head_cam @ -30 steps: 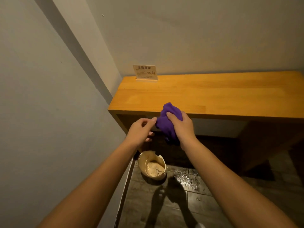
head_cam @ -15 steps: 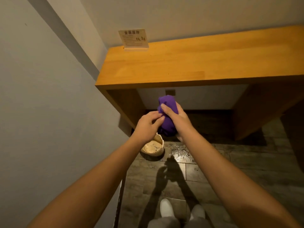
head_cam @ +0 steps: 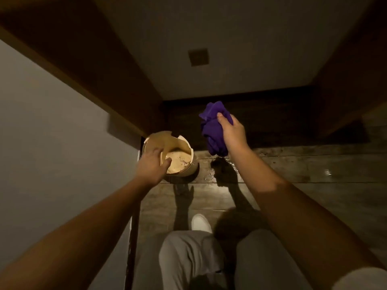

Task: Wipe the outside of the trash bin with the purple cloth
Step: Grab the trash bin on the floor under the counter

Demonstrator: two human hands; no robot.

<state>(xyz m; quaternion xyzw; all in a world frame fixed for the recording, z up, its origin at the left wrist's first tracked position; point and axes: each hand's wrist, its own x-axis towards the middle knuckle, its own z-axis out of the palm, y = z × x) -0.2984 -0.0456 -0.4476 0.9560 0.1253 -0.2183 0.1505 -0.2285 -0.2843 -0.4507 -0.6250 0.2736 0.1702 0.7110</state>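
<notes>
A small round tan trash bin [head_cam: 184,171] stands on the dark floor beside the left wall, under the wooden table. Its rim is chipped at the back and dark specks lie on its bottom. My left hand [head_cam: 151,167] lies over the bin's near-left rim, fingers spread, thumb inside the opening. My right hand [head_cam: 232,133] holds a bunched purple cloth [head_cam: 212,130] in the air, right of the bin and apart from it.
The table's dark wooden side panel [head_cam: 94,65] rises just behind and left of the bin. A grey wall [head_cam: 52,143] closes the left side. Wet patches [head_cam: 228,166] shine on the floor planks. My knees in grey trousers [head_cam: 188,258] and a white shoe [head_cam: 201,223] are below.
I have crouched down, so the view is now under the table. My left hand let go of the cloth and dropped onto the bin's rim. My right hand moved right with the cloth.
</notes>
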